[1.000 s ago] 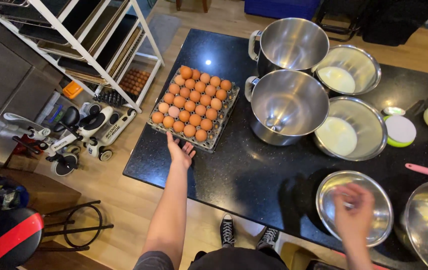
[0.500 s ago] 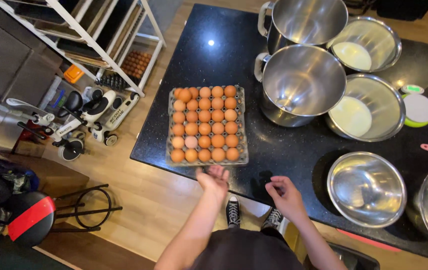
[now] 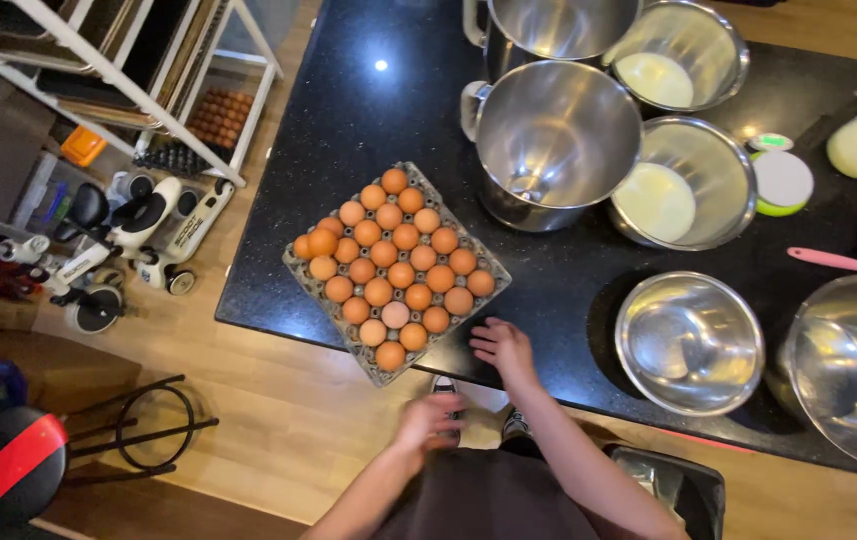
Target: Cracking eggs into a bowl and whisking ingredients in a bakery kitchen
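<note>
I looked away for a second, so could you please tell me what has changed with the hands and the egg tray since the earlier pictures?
The egg tray has turned and now sits cornerwise, one corner over the counter edge. The left hand, which was at the tray, has drawn back off the counter, holding nothing. The right hand has left the empty steel bowl and rests on the counter beside the tray. Bowls and pots kept their places.

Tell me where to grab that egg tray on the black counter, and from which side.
Probably best to grip the egg tray by its two opposite edges with both hands, fingers underneath, coming from the counter's near edge. It is broad, flat and nearly full of loose eggs, and its near corner overhangs the counter, so one-sided lifting could tilt it. The right hand is already beside it.
</note>
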